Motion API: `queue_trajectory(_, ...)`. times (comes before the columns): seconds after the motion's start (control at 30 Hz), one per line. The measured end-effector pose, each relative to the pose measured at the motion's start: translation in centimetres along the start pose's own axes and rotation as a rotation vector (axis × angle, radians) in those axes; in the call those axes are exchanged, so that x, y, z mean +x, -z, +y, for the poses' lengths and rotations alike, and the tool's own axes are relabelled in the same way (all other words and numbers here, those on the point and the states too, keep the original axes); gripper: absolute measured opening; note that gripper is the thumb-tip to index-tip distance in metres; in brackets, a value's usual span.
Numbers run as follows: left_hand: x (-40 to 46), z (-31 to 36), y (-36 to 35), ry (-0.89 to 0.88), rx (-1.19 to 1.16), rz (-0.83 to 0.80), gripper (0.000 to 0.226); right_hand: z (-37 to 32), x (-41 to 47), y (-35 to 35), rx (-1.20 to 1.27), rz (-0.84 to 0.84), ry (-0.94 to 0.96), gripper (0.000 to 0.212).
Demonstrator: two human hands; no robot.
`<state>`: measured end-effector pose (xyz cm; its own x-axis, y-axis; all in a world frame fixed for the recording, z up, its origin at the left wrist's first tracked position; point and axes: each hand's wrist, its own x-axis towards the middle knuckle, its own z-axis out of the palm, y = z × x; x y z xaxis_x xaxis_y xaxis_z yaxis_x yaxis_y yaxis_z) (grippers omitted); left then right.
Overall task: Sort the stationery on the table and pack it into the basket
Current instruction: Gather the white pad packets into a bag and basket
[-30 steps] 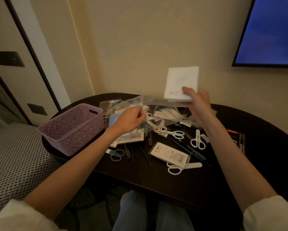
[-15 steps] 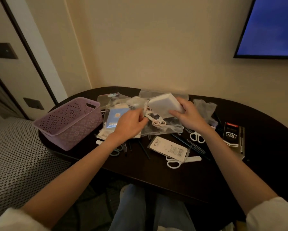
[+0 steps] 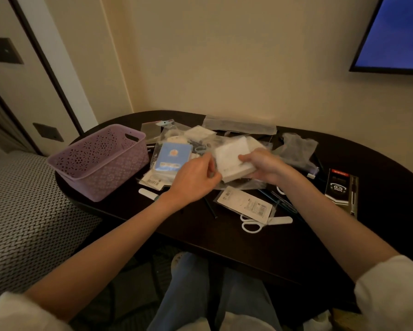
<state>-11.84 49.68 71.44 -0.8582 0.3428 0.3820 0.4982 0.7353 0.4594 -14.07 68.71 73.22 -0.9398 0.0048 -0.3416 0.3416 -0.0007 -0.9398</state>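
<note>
We are sitting at a dark oval table (image 3: 224, 244) with both arms reaching over a heap of stationery. Our right hand (image 3: 266, 167) is gripping a white pad (image 3: 234, 156) in a clear wrapper, thumb lying on top and fingers curled under its right edge, holding it tilted just above the pile near the table's centre. Our left hand (image 3: 193, 180) is curling its fingers at the pad's left edge, at nine o'clock of it; it seems to be pinching the wrapper, though blur is keeping us from telling for sure.

The lilac basket (image 3: 100, 161) is standing at nine o'clock on the table, well apart from the pad, and nothing is showing above its rim. Just beside it, at its three o'clock, a blue card pack (image 3: 172, 157) is lying in a clear bag. At six o'clock of the pad a labelled packet (image 3: 245, 204) is lying flat, and white scissors (image 3: 260, 223) are poking out from under its near edge. At three o'clock, near the table's right end, a black lead box (image 3: 341, 189) marked 0.5 mm is lying. At twelve o'clock crumpled clear bags (image 3: 239, 125) are lying by the wall.
</note>
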Motion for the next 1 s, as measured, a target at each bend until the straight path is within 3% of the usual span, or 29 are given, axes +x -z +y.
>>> queue_trajectory(0.07,-0.1,-0.4,0.7,0.016,-0.077,-0.004,0.016,0.1,0.5,-0.8,0.144,-0.057,-0.122,0.024)
queue_trajectory(0.17,-0.4,-1.4,1.7,0.064,-0.137,0.016,0.022,0.6,1.3,-1.5,0.119,-0.139,-0.236,0.028)
queue_trajectory(0.33,0.2,-6.5,2.8,0.216,-0.044,0.227,0.010,1.6,2.9,-2.6,0.151,-0.132,-0.223,0.038)
queue_trajectory(0.43,0.7,-8.9,2.7,0.359,0.080,0.152,0.037,2.4,3.8,-3.0,0.260,-0.152,-0.209,0.043)
queue_trajectory(0.53,1.9,-11.1,2.1,0.511,0.004,0.111,0.054,3.1,4.4,-3.7,0.305,-0.182,-0.188,0.044)
queue_trajectory(0.6,3.0,-12.3,2.0,0.605,-0.154,0.103,0.054,3.7,4.7,-4.2,0.278,-0.200,-0.145,0.043)
queue_trajectory(0.67,3.7,-12.2,1.9,0.694,-0.350,0.110,0.034,4.3,5.1,-4.4,0.189,-0.184,-0.085,0.041)
queue_trajectory(0.73,4.4,-12.1,1.9,0.723,-0.499,0.099,0.030,4.7,5.4,-4.3,0.050,-0.149,-0.024,0.038)
queue_trajectory(0.87,4.7,-12.7,2.2,0.729,-0.558,0.068,0.043,5.1,6.1,-3.9,-0.146,-0.165,0.020,0.035)
queue_trajectory(1.0,5.0,-12.9,2.1,0.693,-0.557,0.071,0.041,5.0,6.2,-3.6,-0.116,-0.212,0.020,0.033)
